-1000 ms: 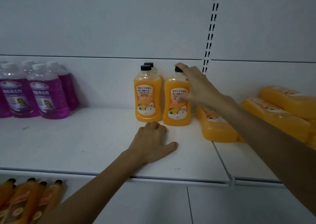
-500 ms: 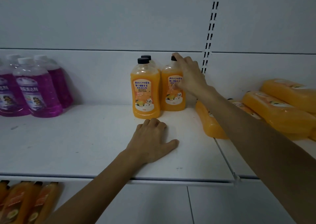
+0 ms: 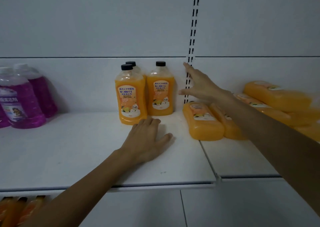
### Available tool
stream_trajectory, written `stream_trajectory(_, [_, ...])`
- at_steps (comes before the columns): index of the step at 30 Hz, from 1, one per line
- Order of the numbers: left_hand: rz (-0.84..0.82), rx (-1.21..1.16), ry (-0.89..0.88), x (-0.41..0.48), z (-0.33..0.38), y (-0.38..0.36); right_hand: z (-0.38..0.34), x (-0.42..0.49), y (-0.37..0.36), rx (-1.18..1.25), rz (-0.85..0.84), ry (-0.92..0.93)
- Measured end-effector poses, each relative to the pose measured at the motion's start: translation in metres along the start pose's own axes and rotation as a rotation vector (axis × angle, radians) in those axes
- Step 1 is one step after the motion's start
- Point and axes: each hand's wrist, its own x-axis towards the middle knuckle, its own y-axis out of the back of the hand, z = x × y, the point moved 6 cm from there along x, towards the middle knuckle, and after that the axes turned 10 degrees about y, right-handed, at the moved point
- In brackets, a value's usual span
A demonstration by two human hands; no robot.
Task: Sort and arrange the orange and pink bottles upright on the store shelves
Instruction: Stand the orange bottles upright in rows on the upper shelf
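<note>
Head view: right hand point(image 3: 201, 86), fingers spread, hovers beside upright orange plastic bottle with black cap point(image 3: 160, 91), apart. Left hand point(image 3: 147, 140) rests flat on white metal shelf point(image 3: 69, 149), fingers together, near its front edge.

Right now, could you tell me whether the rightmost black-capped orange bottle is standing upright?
Upright: the orange bottle stands on its base on the shelf, cap uppermost.

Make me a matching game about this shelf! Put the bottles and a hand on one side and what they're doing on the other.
Things:
1. pink bottles
2. middle bottles
3. right bottles
4. left hand

States:
a. lying down
b. resting on the shelf
c. upright, far left
d. upright, orange

Pairs: 1-c, 2-d, 3-a, 4-b
</note>
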Motion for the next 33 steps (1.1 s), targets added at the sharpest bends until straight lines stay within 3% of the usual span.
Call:
stream_trajectory(5, [0.015,-0.144,-0.066,0.019,0.052,-0.004,0.031,-0.023,0.002,-0.123,-0.194,-0.183])
stream_trajectory(9, [-0.136,-0.160,0.069,0.035,0.069,-0.029,0.052,-0.039,-0.018,-0.222,-0.586,-0.376])
stream_trajectory(11, [-0.194,-0.182,0.125,0.041,0.069,-0.040,0.053,-0.041,-0.023,-0.211,-0.630,-0.381])
stream_trajectory(17, [-0.320,-0.514,0.212,0.044,0.066,-0.042,0.048,-0.039,-0.018,-0.157,-0.490,-0.342])
stream_trajectory(21, [-0.376,-0.746,0.148,0.034,0.065,-0.038,0.028,-0.033,-0.009,-0.148,-0.341,-0.230])
stream_trajectory(27, [-0.237,-0.966,0.033,0.027,0.052,-0.024,-0.017,-0.040,0.021,0.053,0.132,-0.047])
stream_trajectory(33, [-0.098,-0.944,-0.103,0.023,0.030,-0.005,-0.061,-0.065,0.016,0.177,0.141,0.164])
